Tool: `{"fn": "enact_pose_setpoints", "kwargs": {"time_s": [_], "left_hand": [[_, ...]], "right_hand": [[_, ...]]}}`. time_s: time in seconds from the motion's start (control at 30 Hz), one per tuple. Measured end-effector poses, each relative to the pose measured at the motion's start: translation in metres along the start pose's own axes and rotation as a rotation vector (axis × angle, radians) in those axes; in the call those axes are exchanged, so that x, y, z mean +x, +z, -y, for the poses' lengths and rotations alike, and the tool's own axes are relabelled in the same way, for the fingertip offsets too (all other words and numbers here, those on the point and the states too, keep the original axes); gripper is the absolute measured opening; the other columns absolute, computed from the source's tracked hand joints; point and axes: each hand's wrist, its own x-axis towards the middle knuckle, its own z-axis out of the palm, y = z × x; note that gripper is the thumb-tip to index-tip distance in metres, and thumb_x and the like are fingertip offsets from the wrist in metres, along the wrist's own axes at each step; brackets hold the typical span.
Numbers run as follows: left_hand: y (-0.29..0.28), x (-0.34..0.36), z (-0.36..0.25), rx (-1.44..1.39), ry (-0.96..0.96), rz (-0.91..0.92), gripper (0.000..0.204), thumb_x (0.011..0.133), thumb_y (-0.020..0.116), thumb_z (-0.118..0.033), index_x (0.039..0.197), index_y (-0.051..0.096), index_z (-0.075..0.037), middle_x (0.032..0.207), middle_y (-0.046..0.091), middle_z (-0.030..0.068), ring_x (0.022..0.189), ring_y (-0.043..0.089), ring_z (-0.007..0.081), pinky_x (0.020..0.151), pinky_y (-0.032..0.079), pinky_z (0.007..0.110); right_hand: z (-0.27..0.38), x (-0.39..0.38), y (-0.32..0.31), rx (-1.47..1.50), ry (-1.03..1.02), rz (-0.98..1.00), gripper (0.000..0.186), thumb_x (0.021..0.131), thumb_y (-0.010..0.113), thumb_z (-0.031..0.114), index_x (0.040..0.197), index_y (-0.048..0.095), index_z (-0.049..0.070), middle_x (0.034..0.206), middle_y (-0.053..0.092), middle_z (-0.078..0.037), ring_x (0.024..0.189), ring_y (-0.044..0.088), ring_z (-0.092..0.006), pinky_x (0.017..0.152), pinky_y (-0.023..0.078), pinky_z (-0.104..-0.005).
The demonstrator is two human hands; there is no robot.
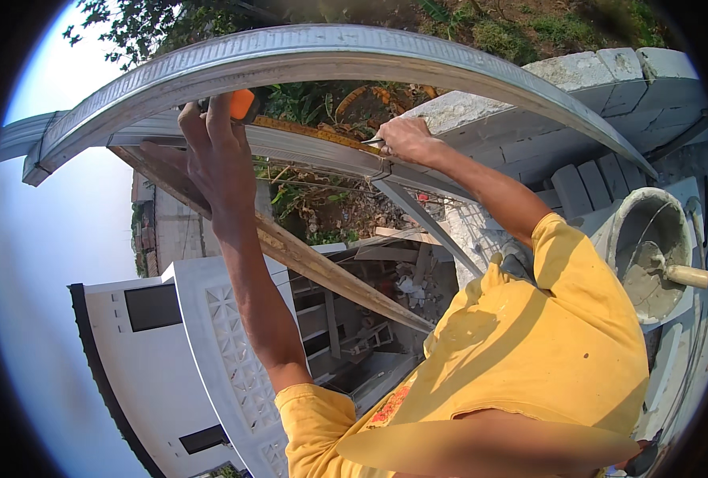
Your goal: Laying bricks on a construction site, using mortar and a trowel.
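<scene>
My left hand [220, 163] is raised at the upper left, its fingers closed around an orange and black tape measure [243, 104]. From the case a yellow tape blade [310, 133] runs right along a lower silver metal channel [310, 151]. At the right part of the blade my right hand [408, 141] is closed on a thin, slim marking tool [376, 142]. Its tip lies by the blade; its exact kind is too small to tell. Above both hands passes a long ribbed metal channel [322, 49], bent by the lens.
A wooden beam [322, 267] slants below the channels, over a drop with debris. Pale block walling [521, 131] stands on the right. A bucket of mortar [649, 255] with a wooden-handled trowel [684, 276] sits at the right. A white building [143, 358] rises lower left.
</scene>
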Motion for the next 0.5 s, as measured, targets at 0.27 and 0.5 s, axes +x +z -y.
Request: {"fn": "enact_pose_setpoints", "kwargs": {"time_s": [0.27,0.5], "left_hand": [[0.000,-0.006,-0.001,0.002,0.011,0.043,0.042,0.085,0.073,-0.010,0.122,0.055,-0.018,0.122,0.048,0.0088,0.098,0.066,0.0298,0.080,0.060,0.042],[-0.002,-0.007,-0.007,-0.019,0.061,0.054,0.046,0.083,0.073,-0.006,0.124,0.055,-0.019,0.126,0.047,0.0083,0.105,0.063,0.0291,0.085,0.060,0.042]], "right_hand": [[-0.005,0.003,0.011,-0.033,-0.038,-0.033,0.012,0.077,0.072,0.021,0.084,0.075,0.012,0.079,0.073,-0.011,0.080,0.072,-0.0287,0.069,0.056,-0.0429],[-0.004,0.000,0.008,-0.006,-0.025,-0.023,0.012,0.078,0.071,0.020,0.084,0.075,0.011,0.079,0.073,-0.011,0.081,0.072,-0.0289,0.070,0.056,-0.0424]]}}
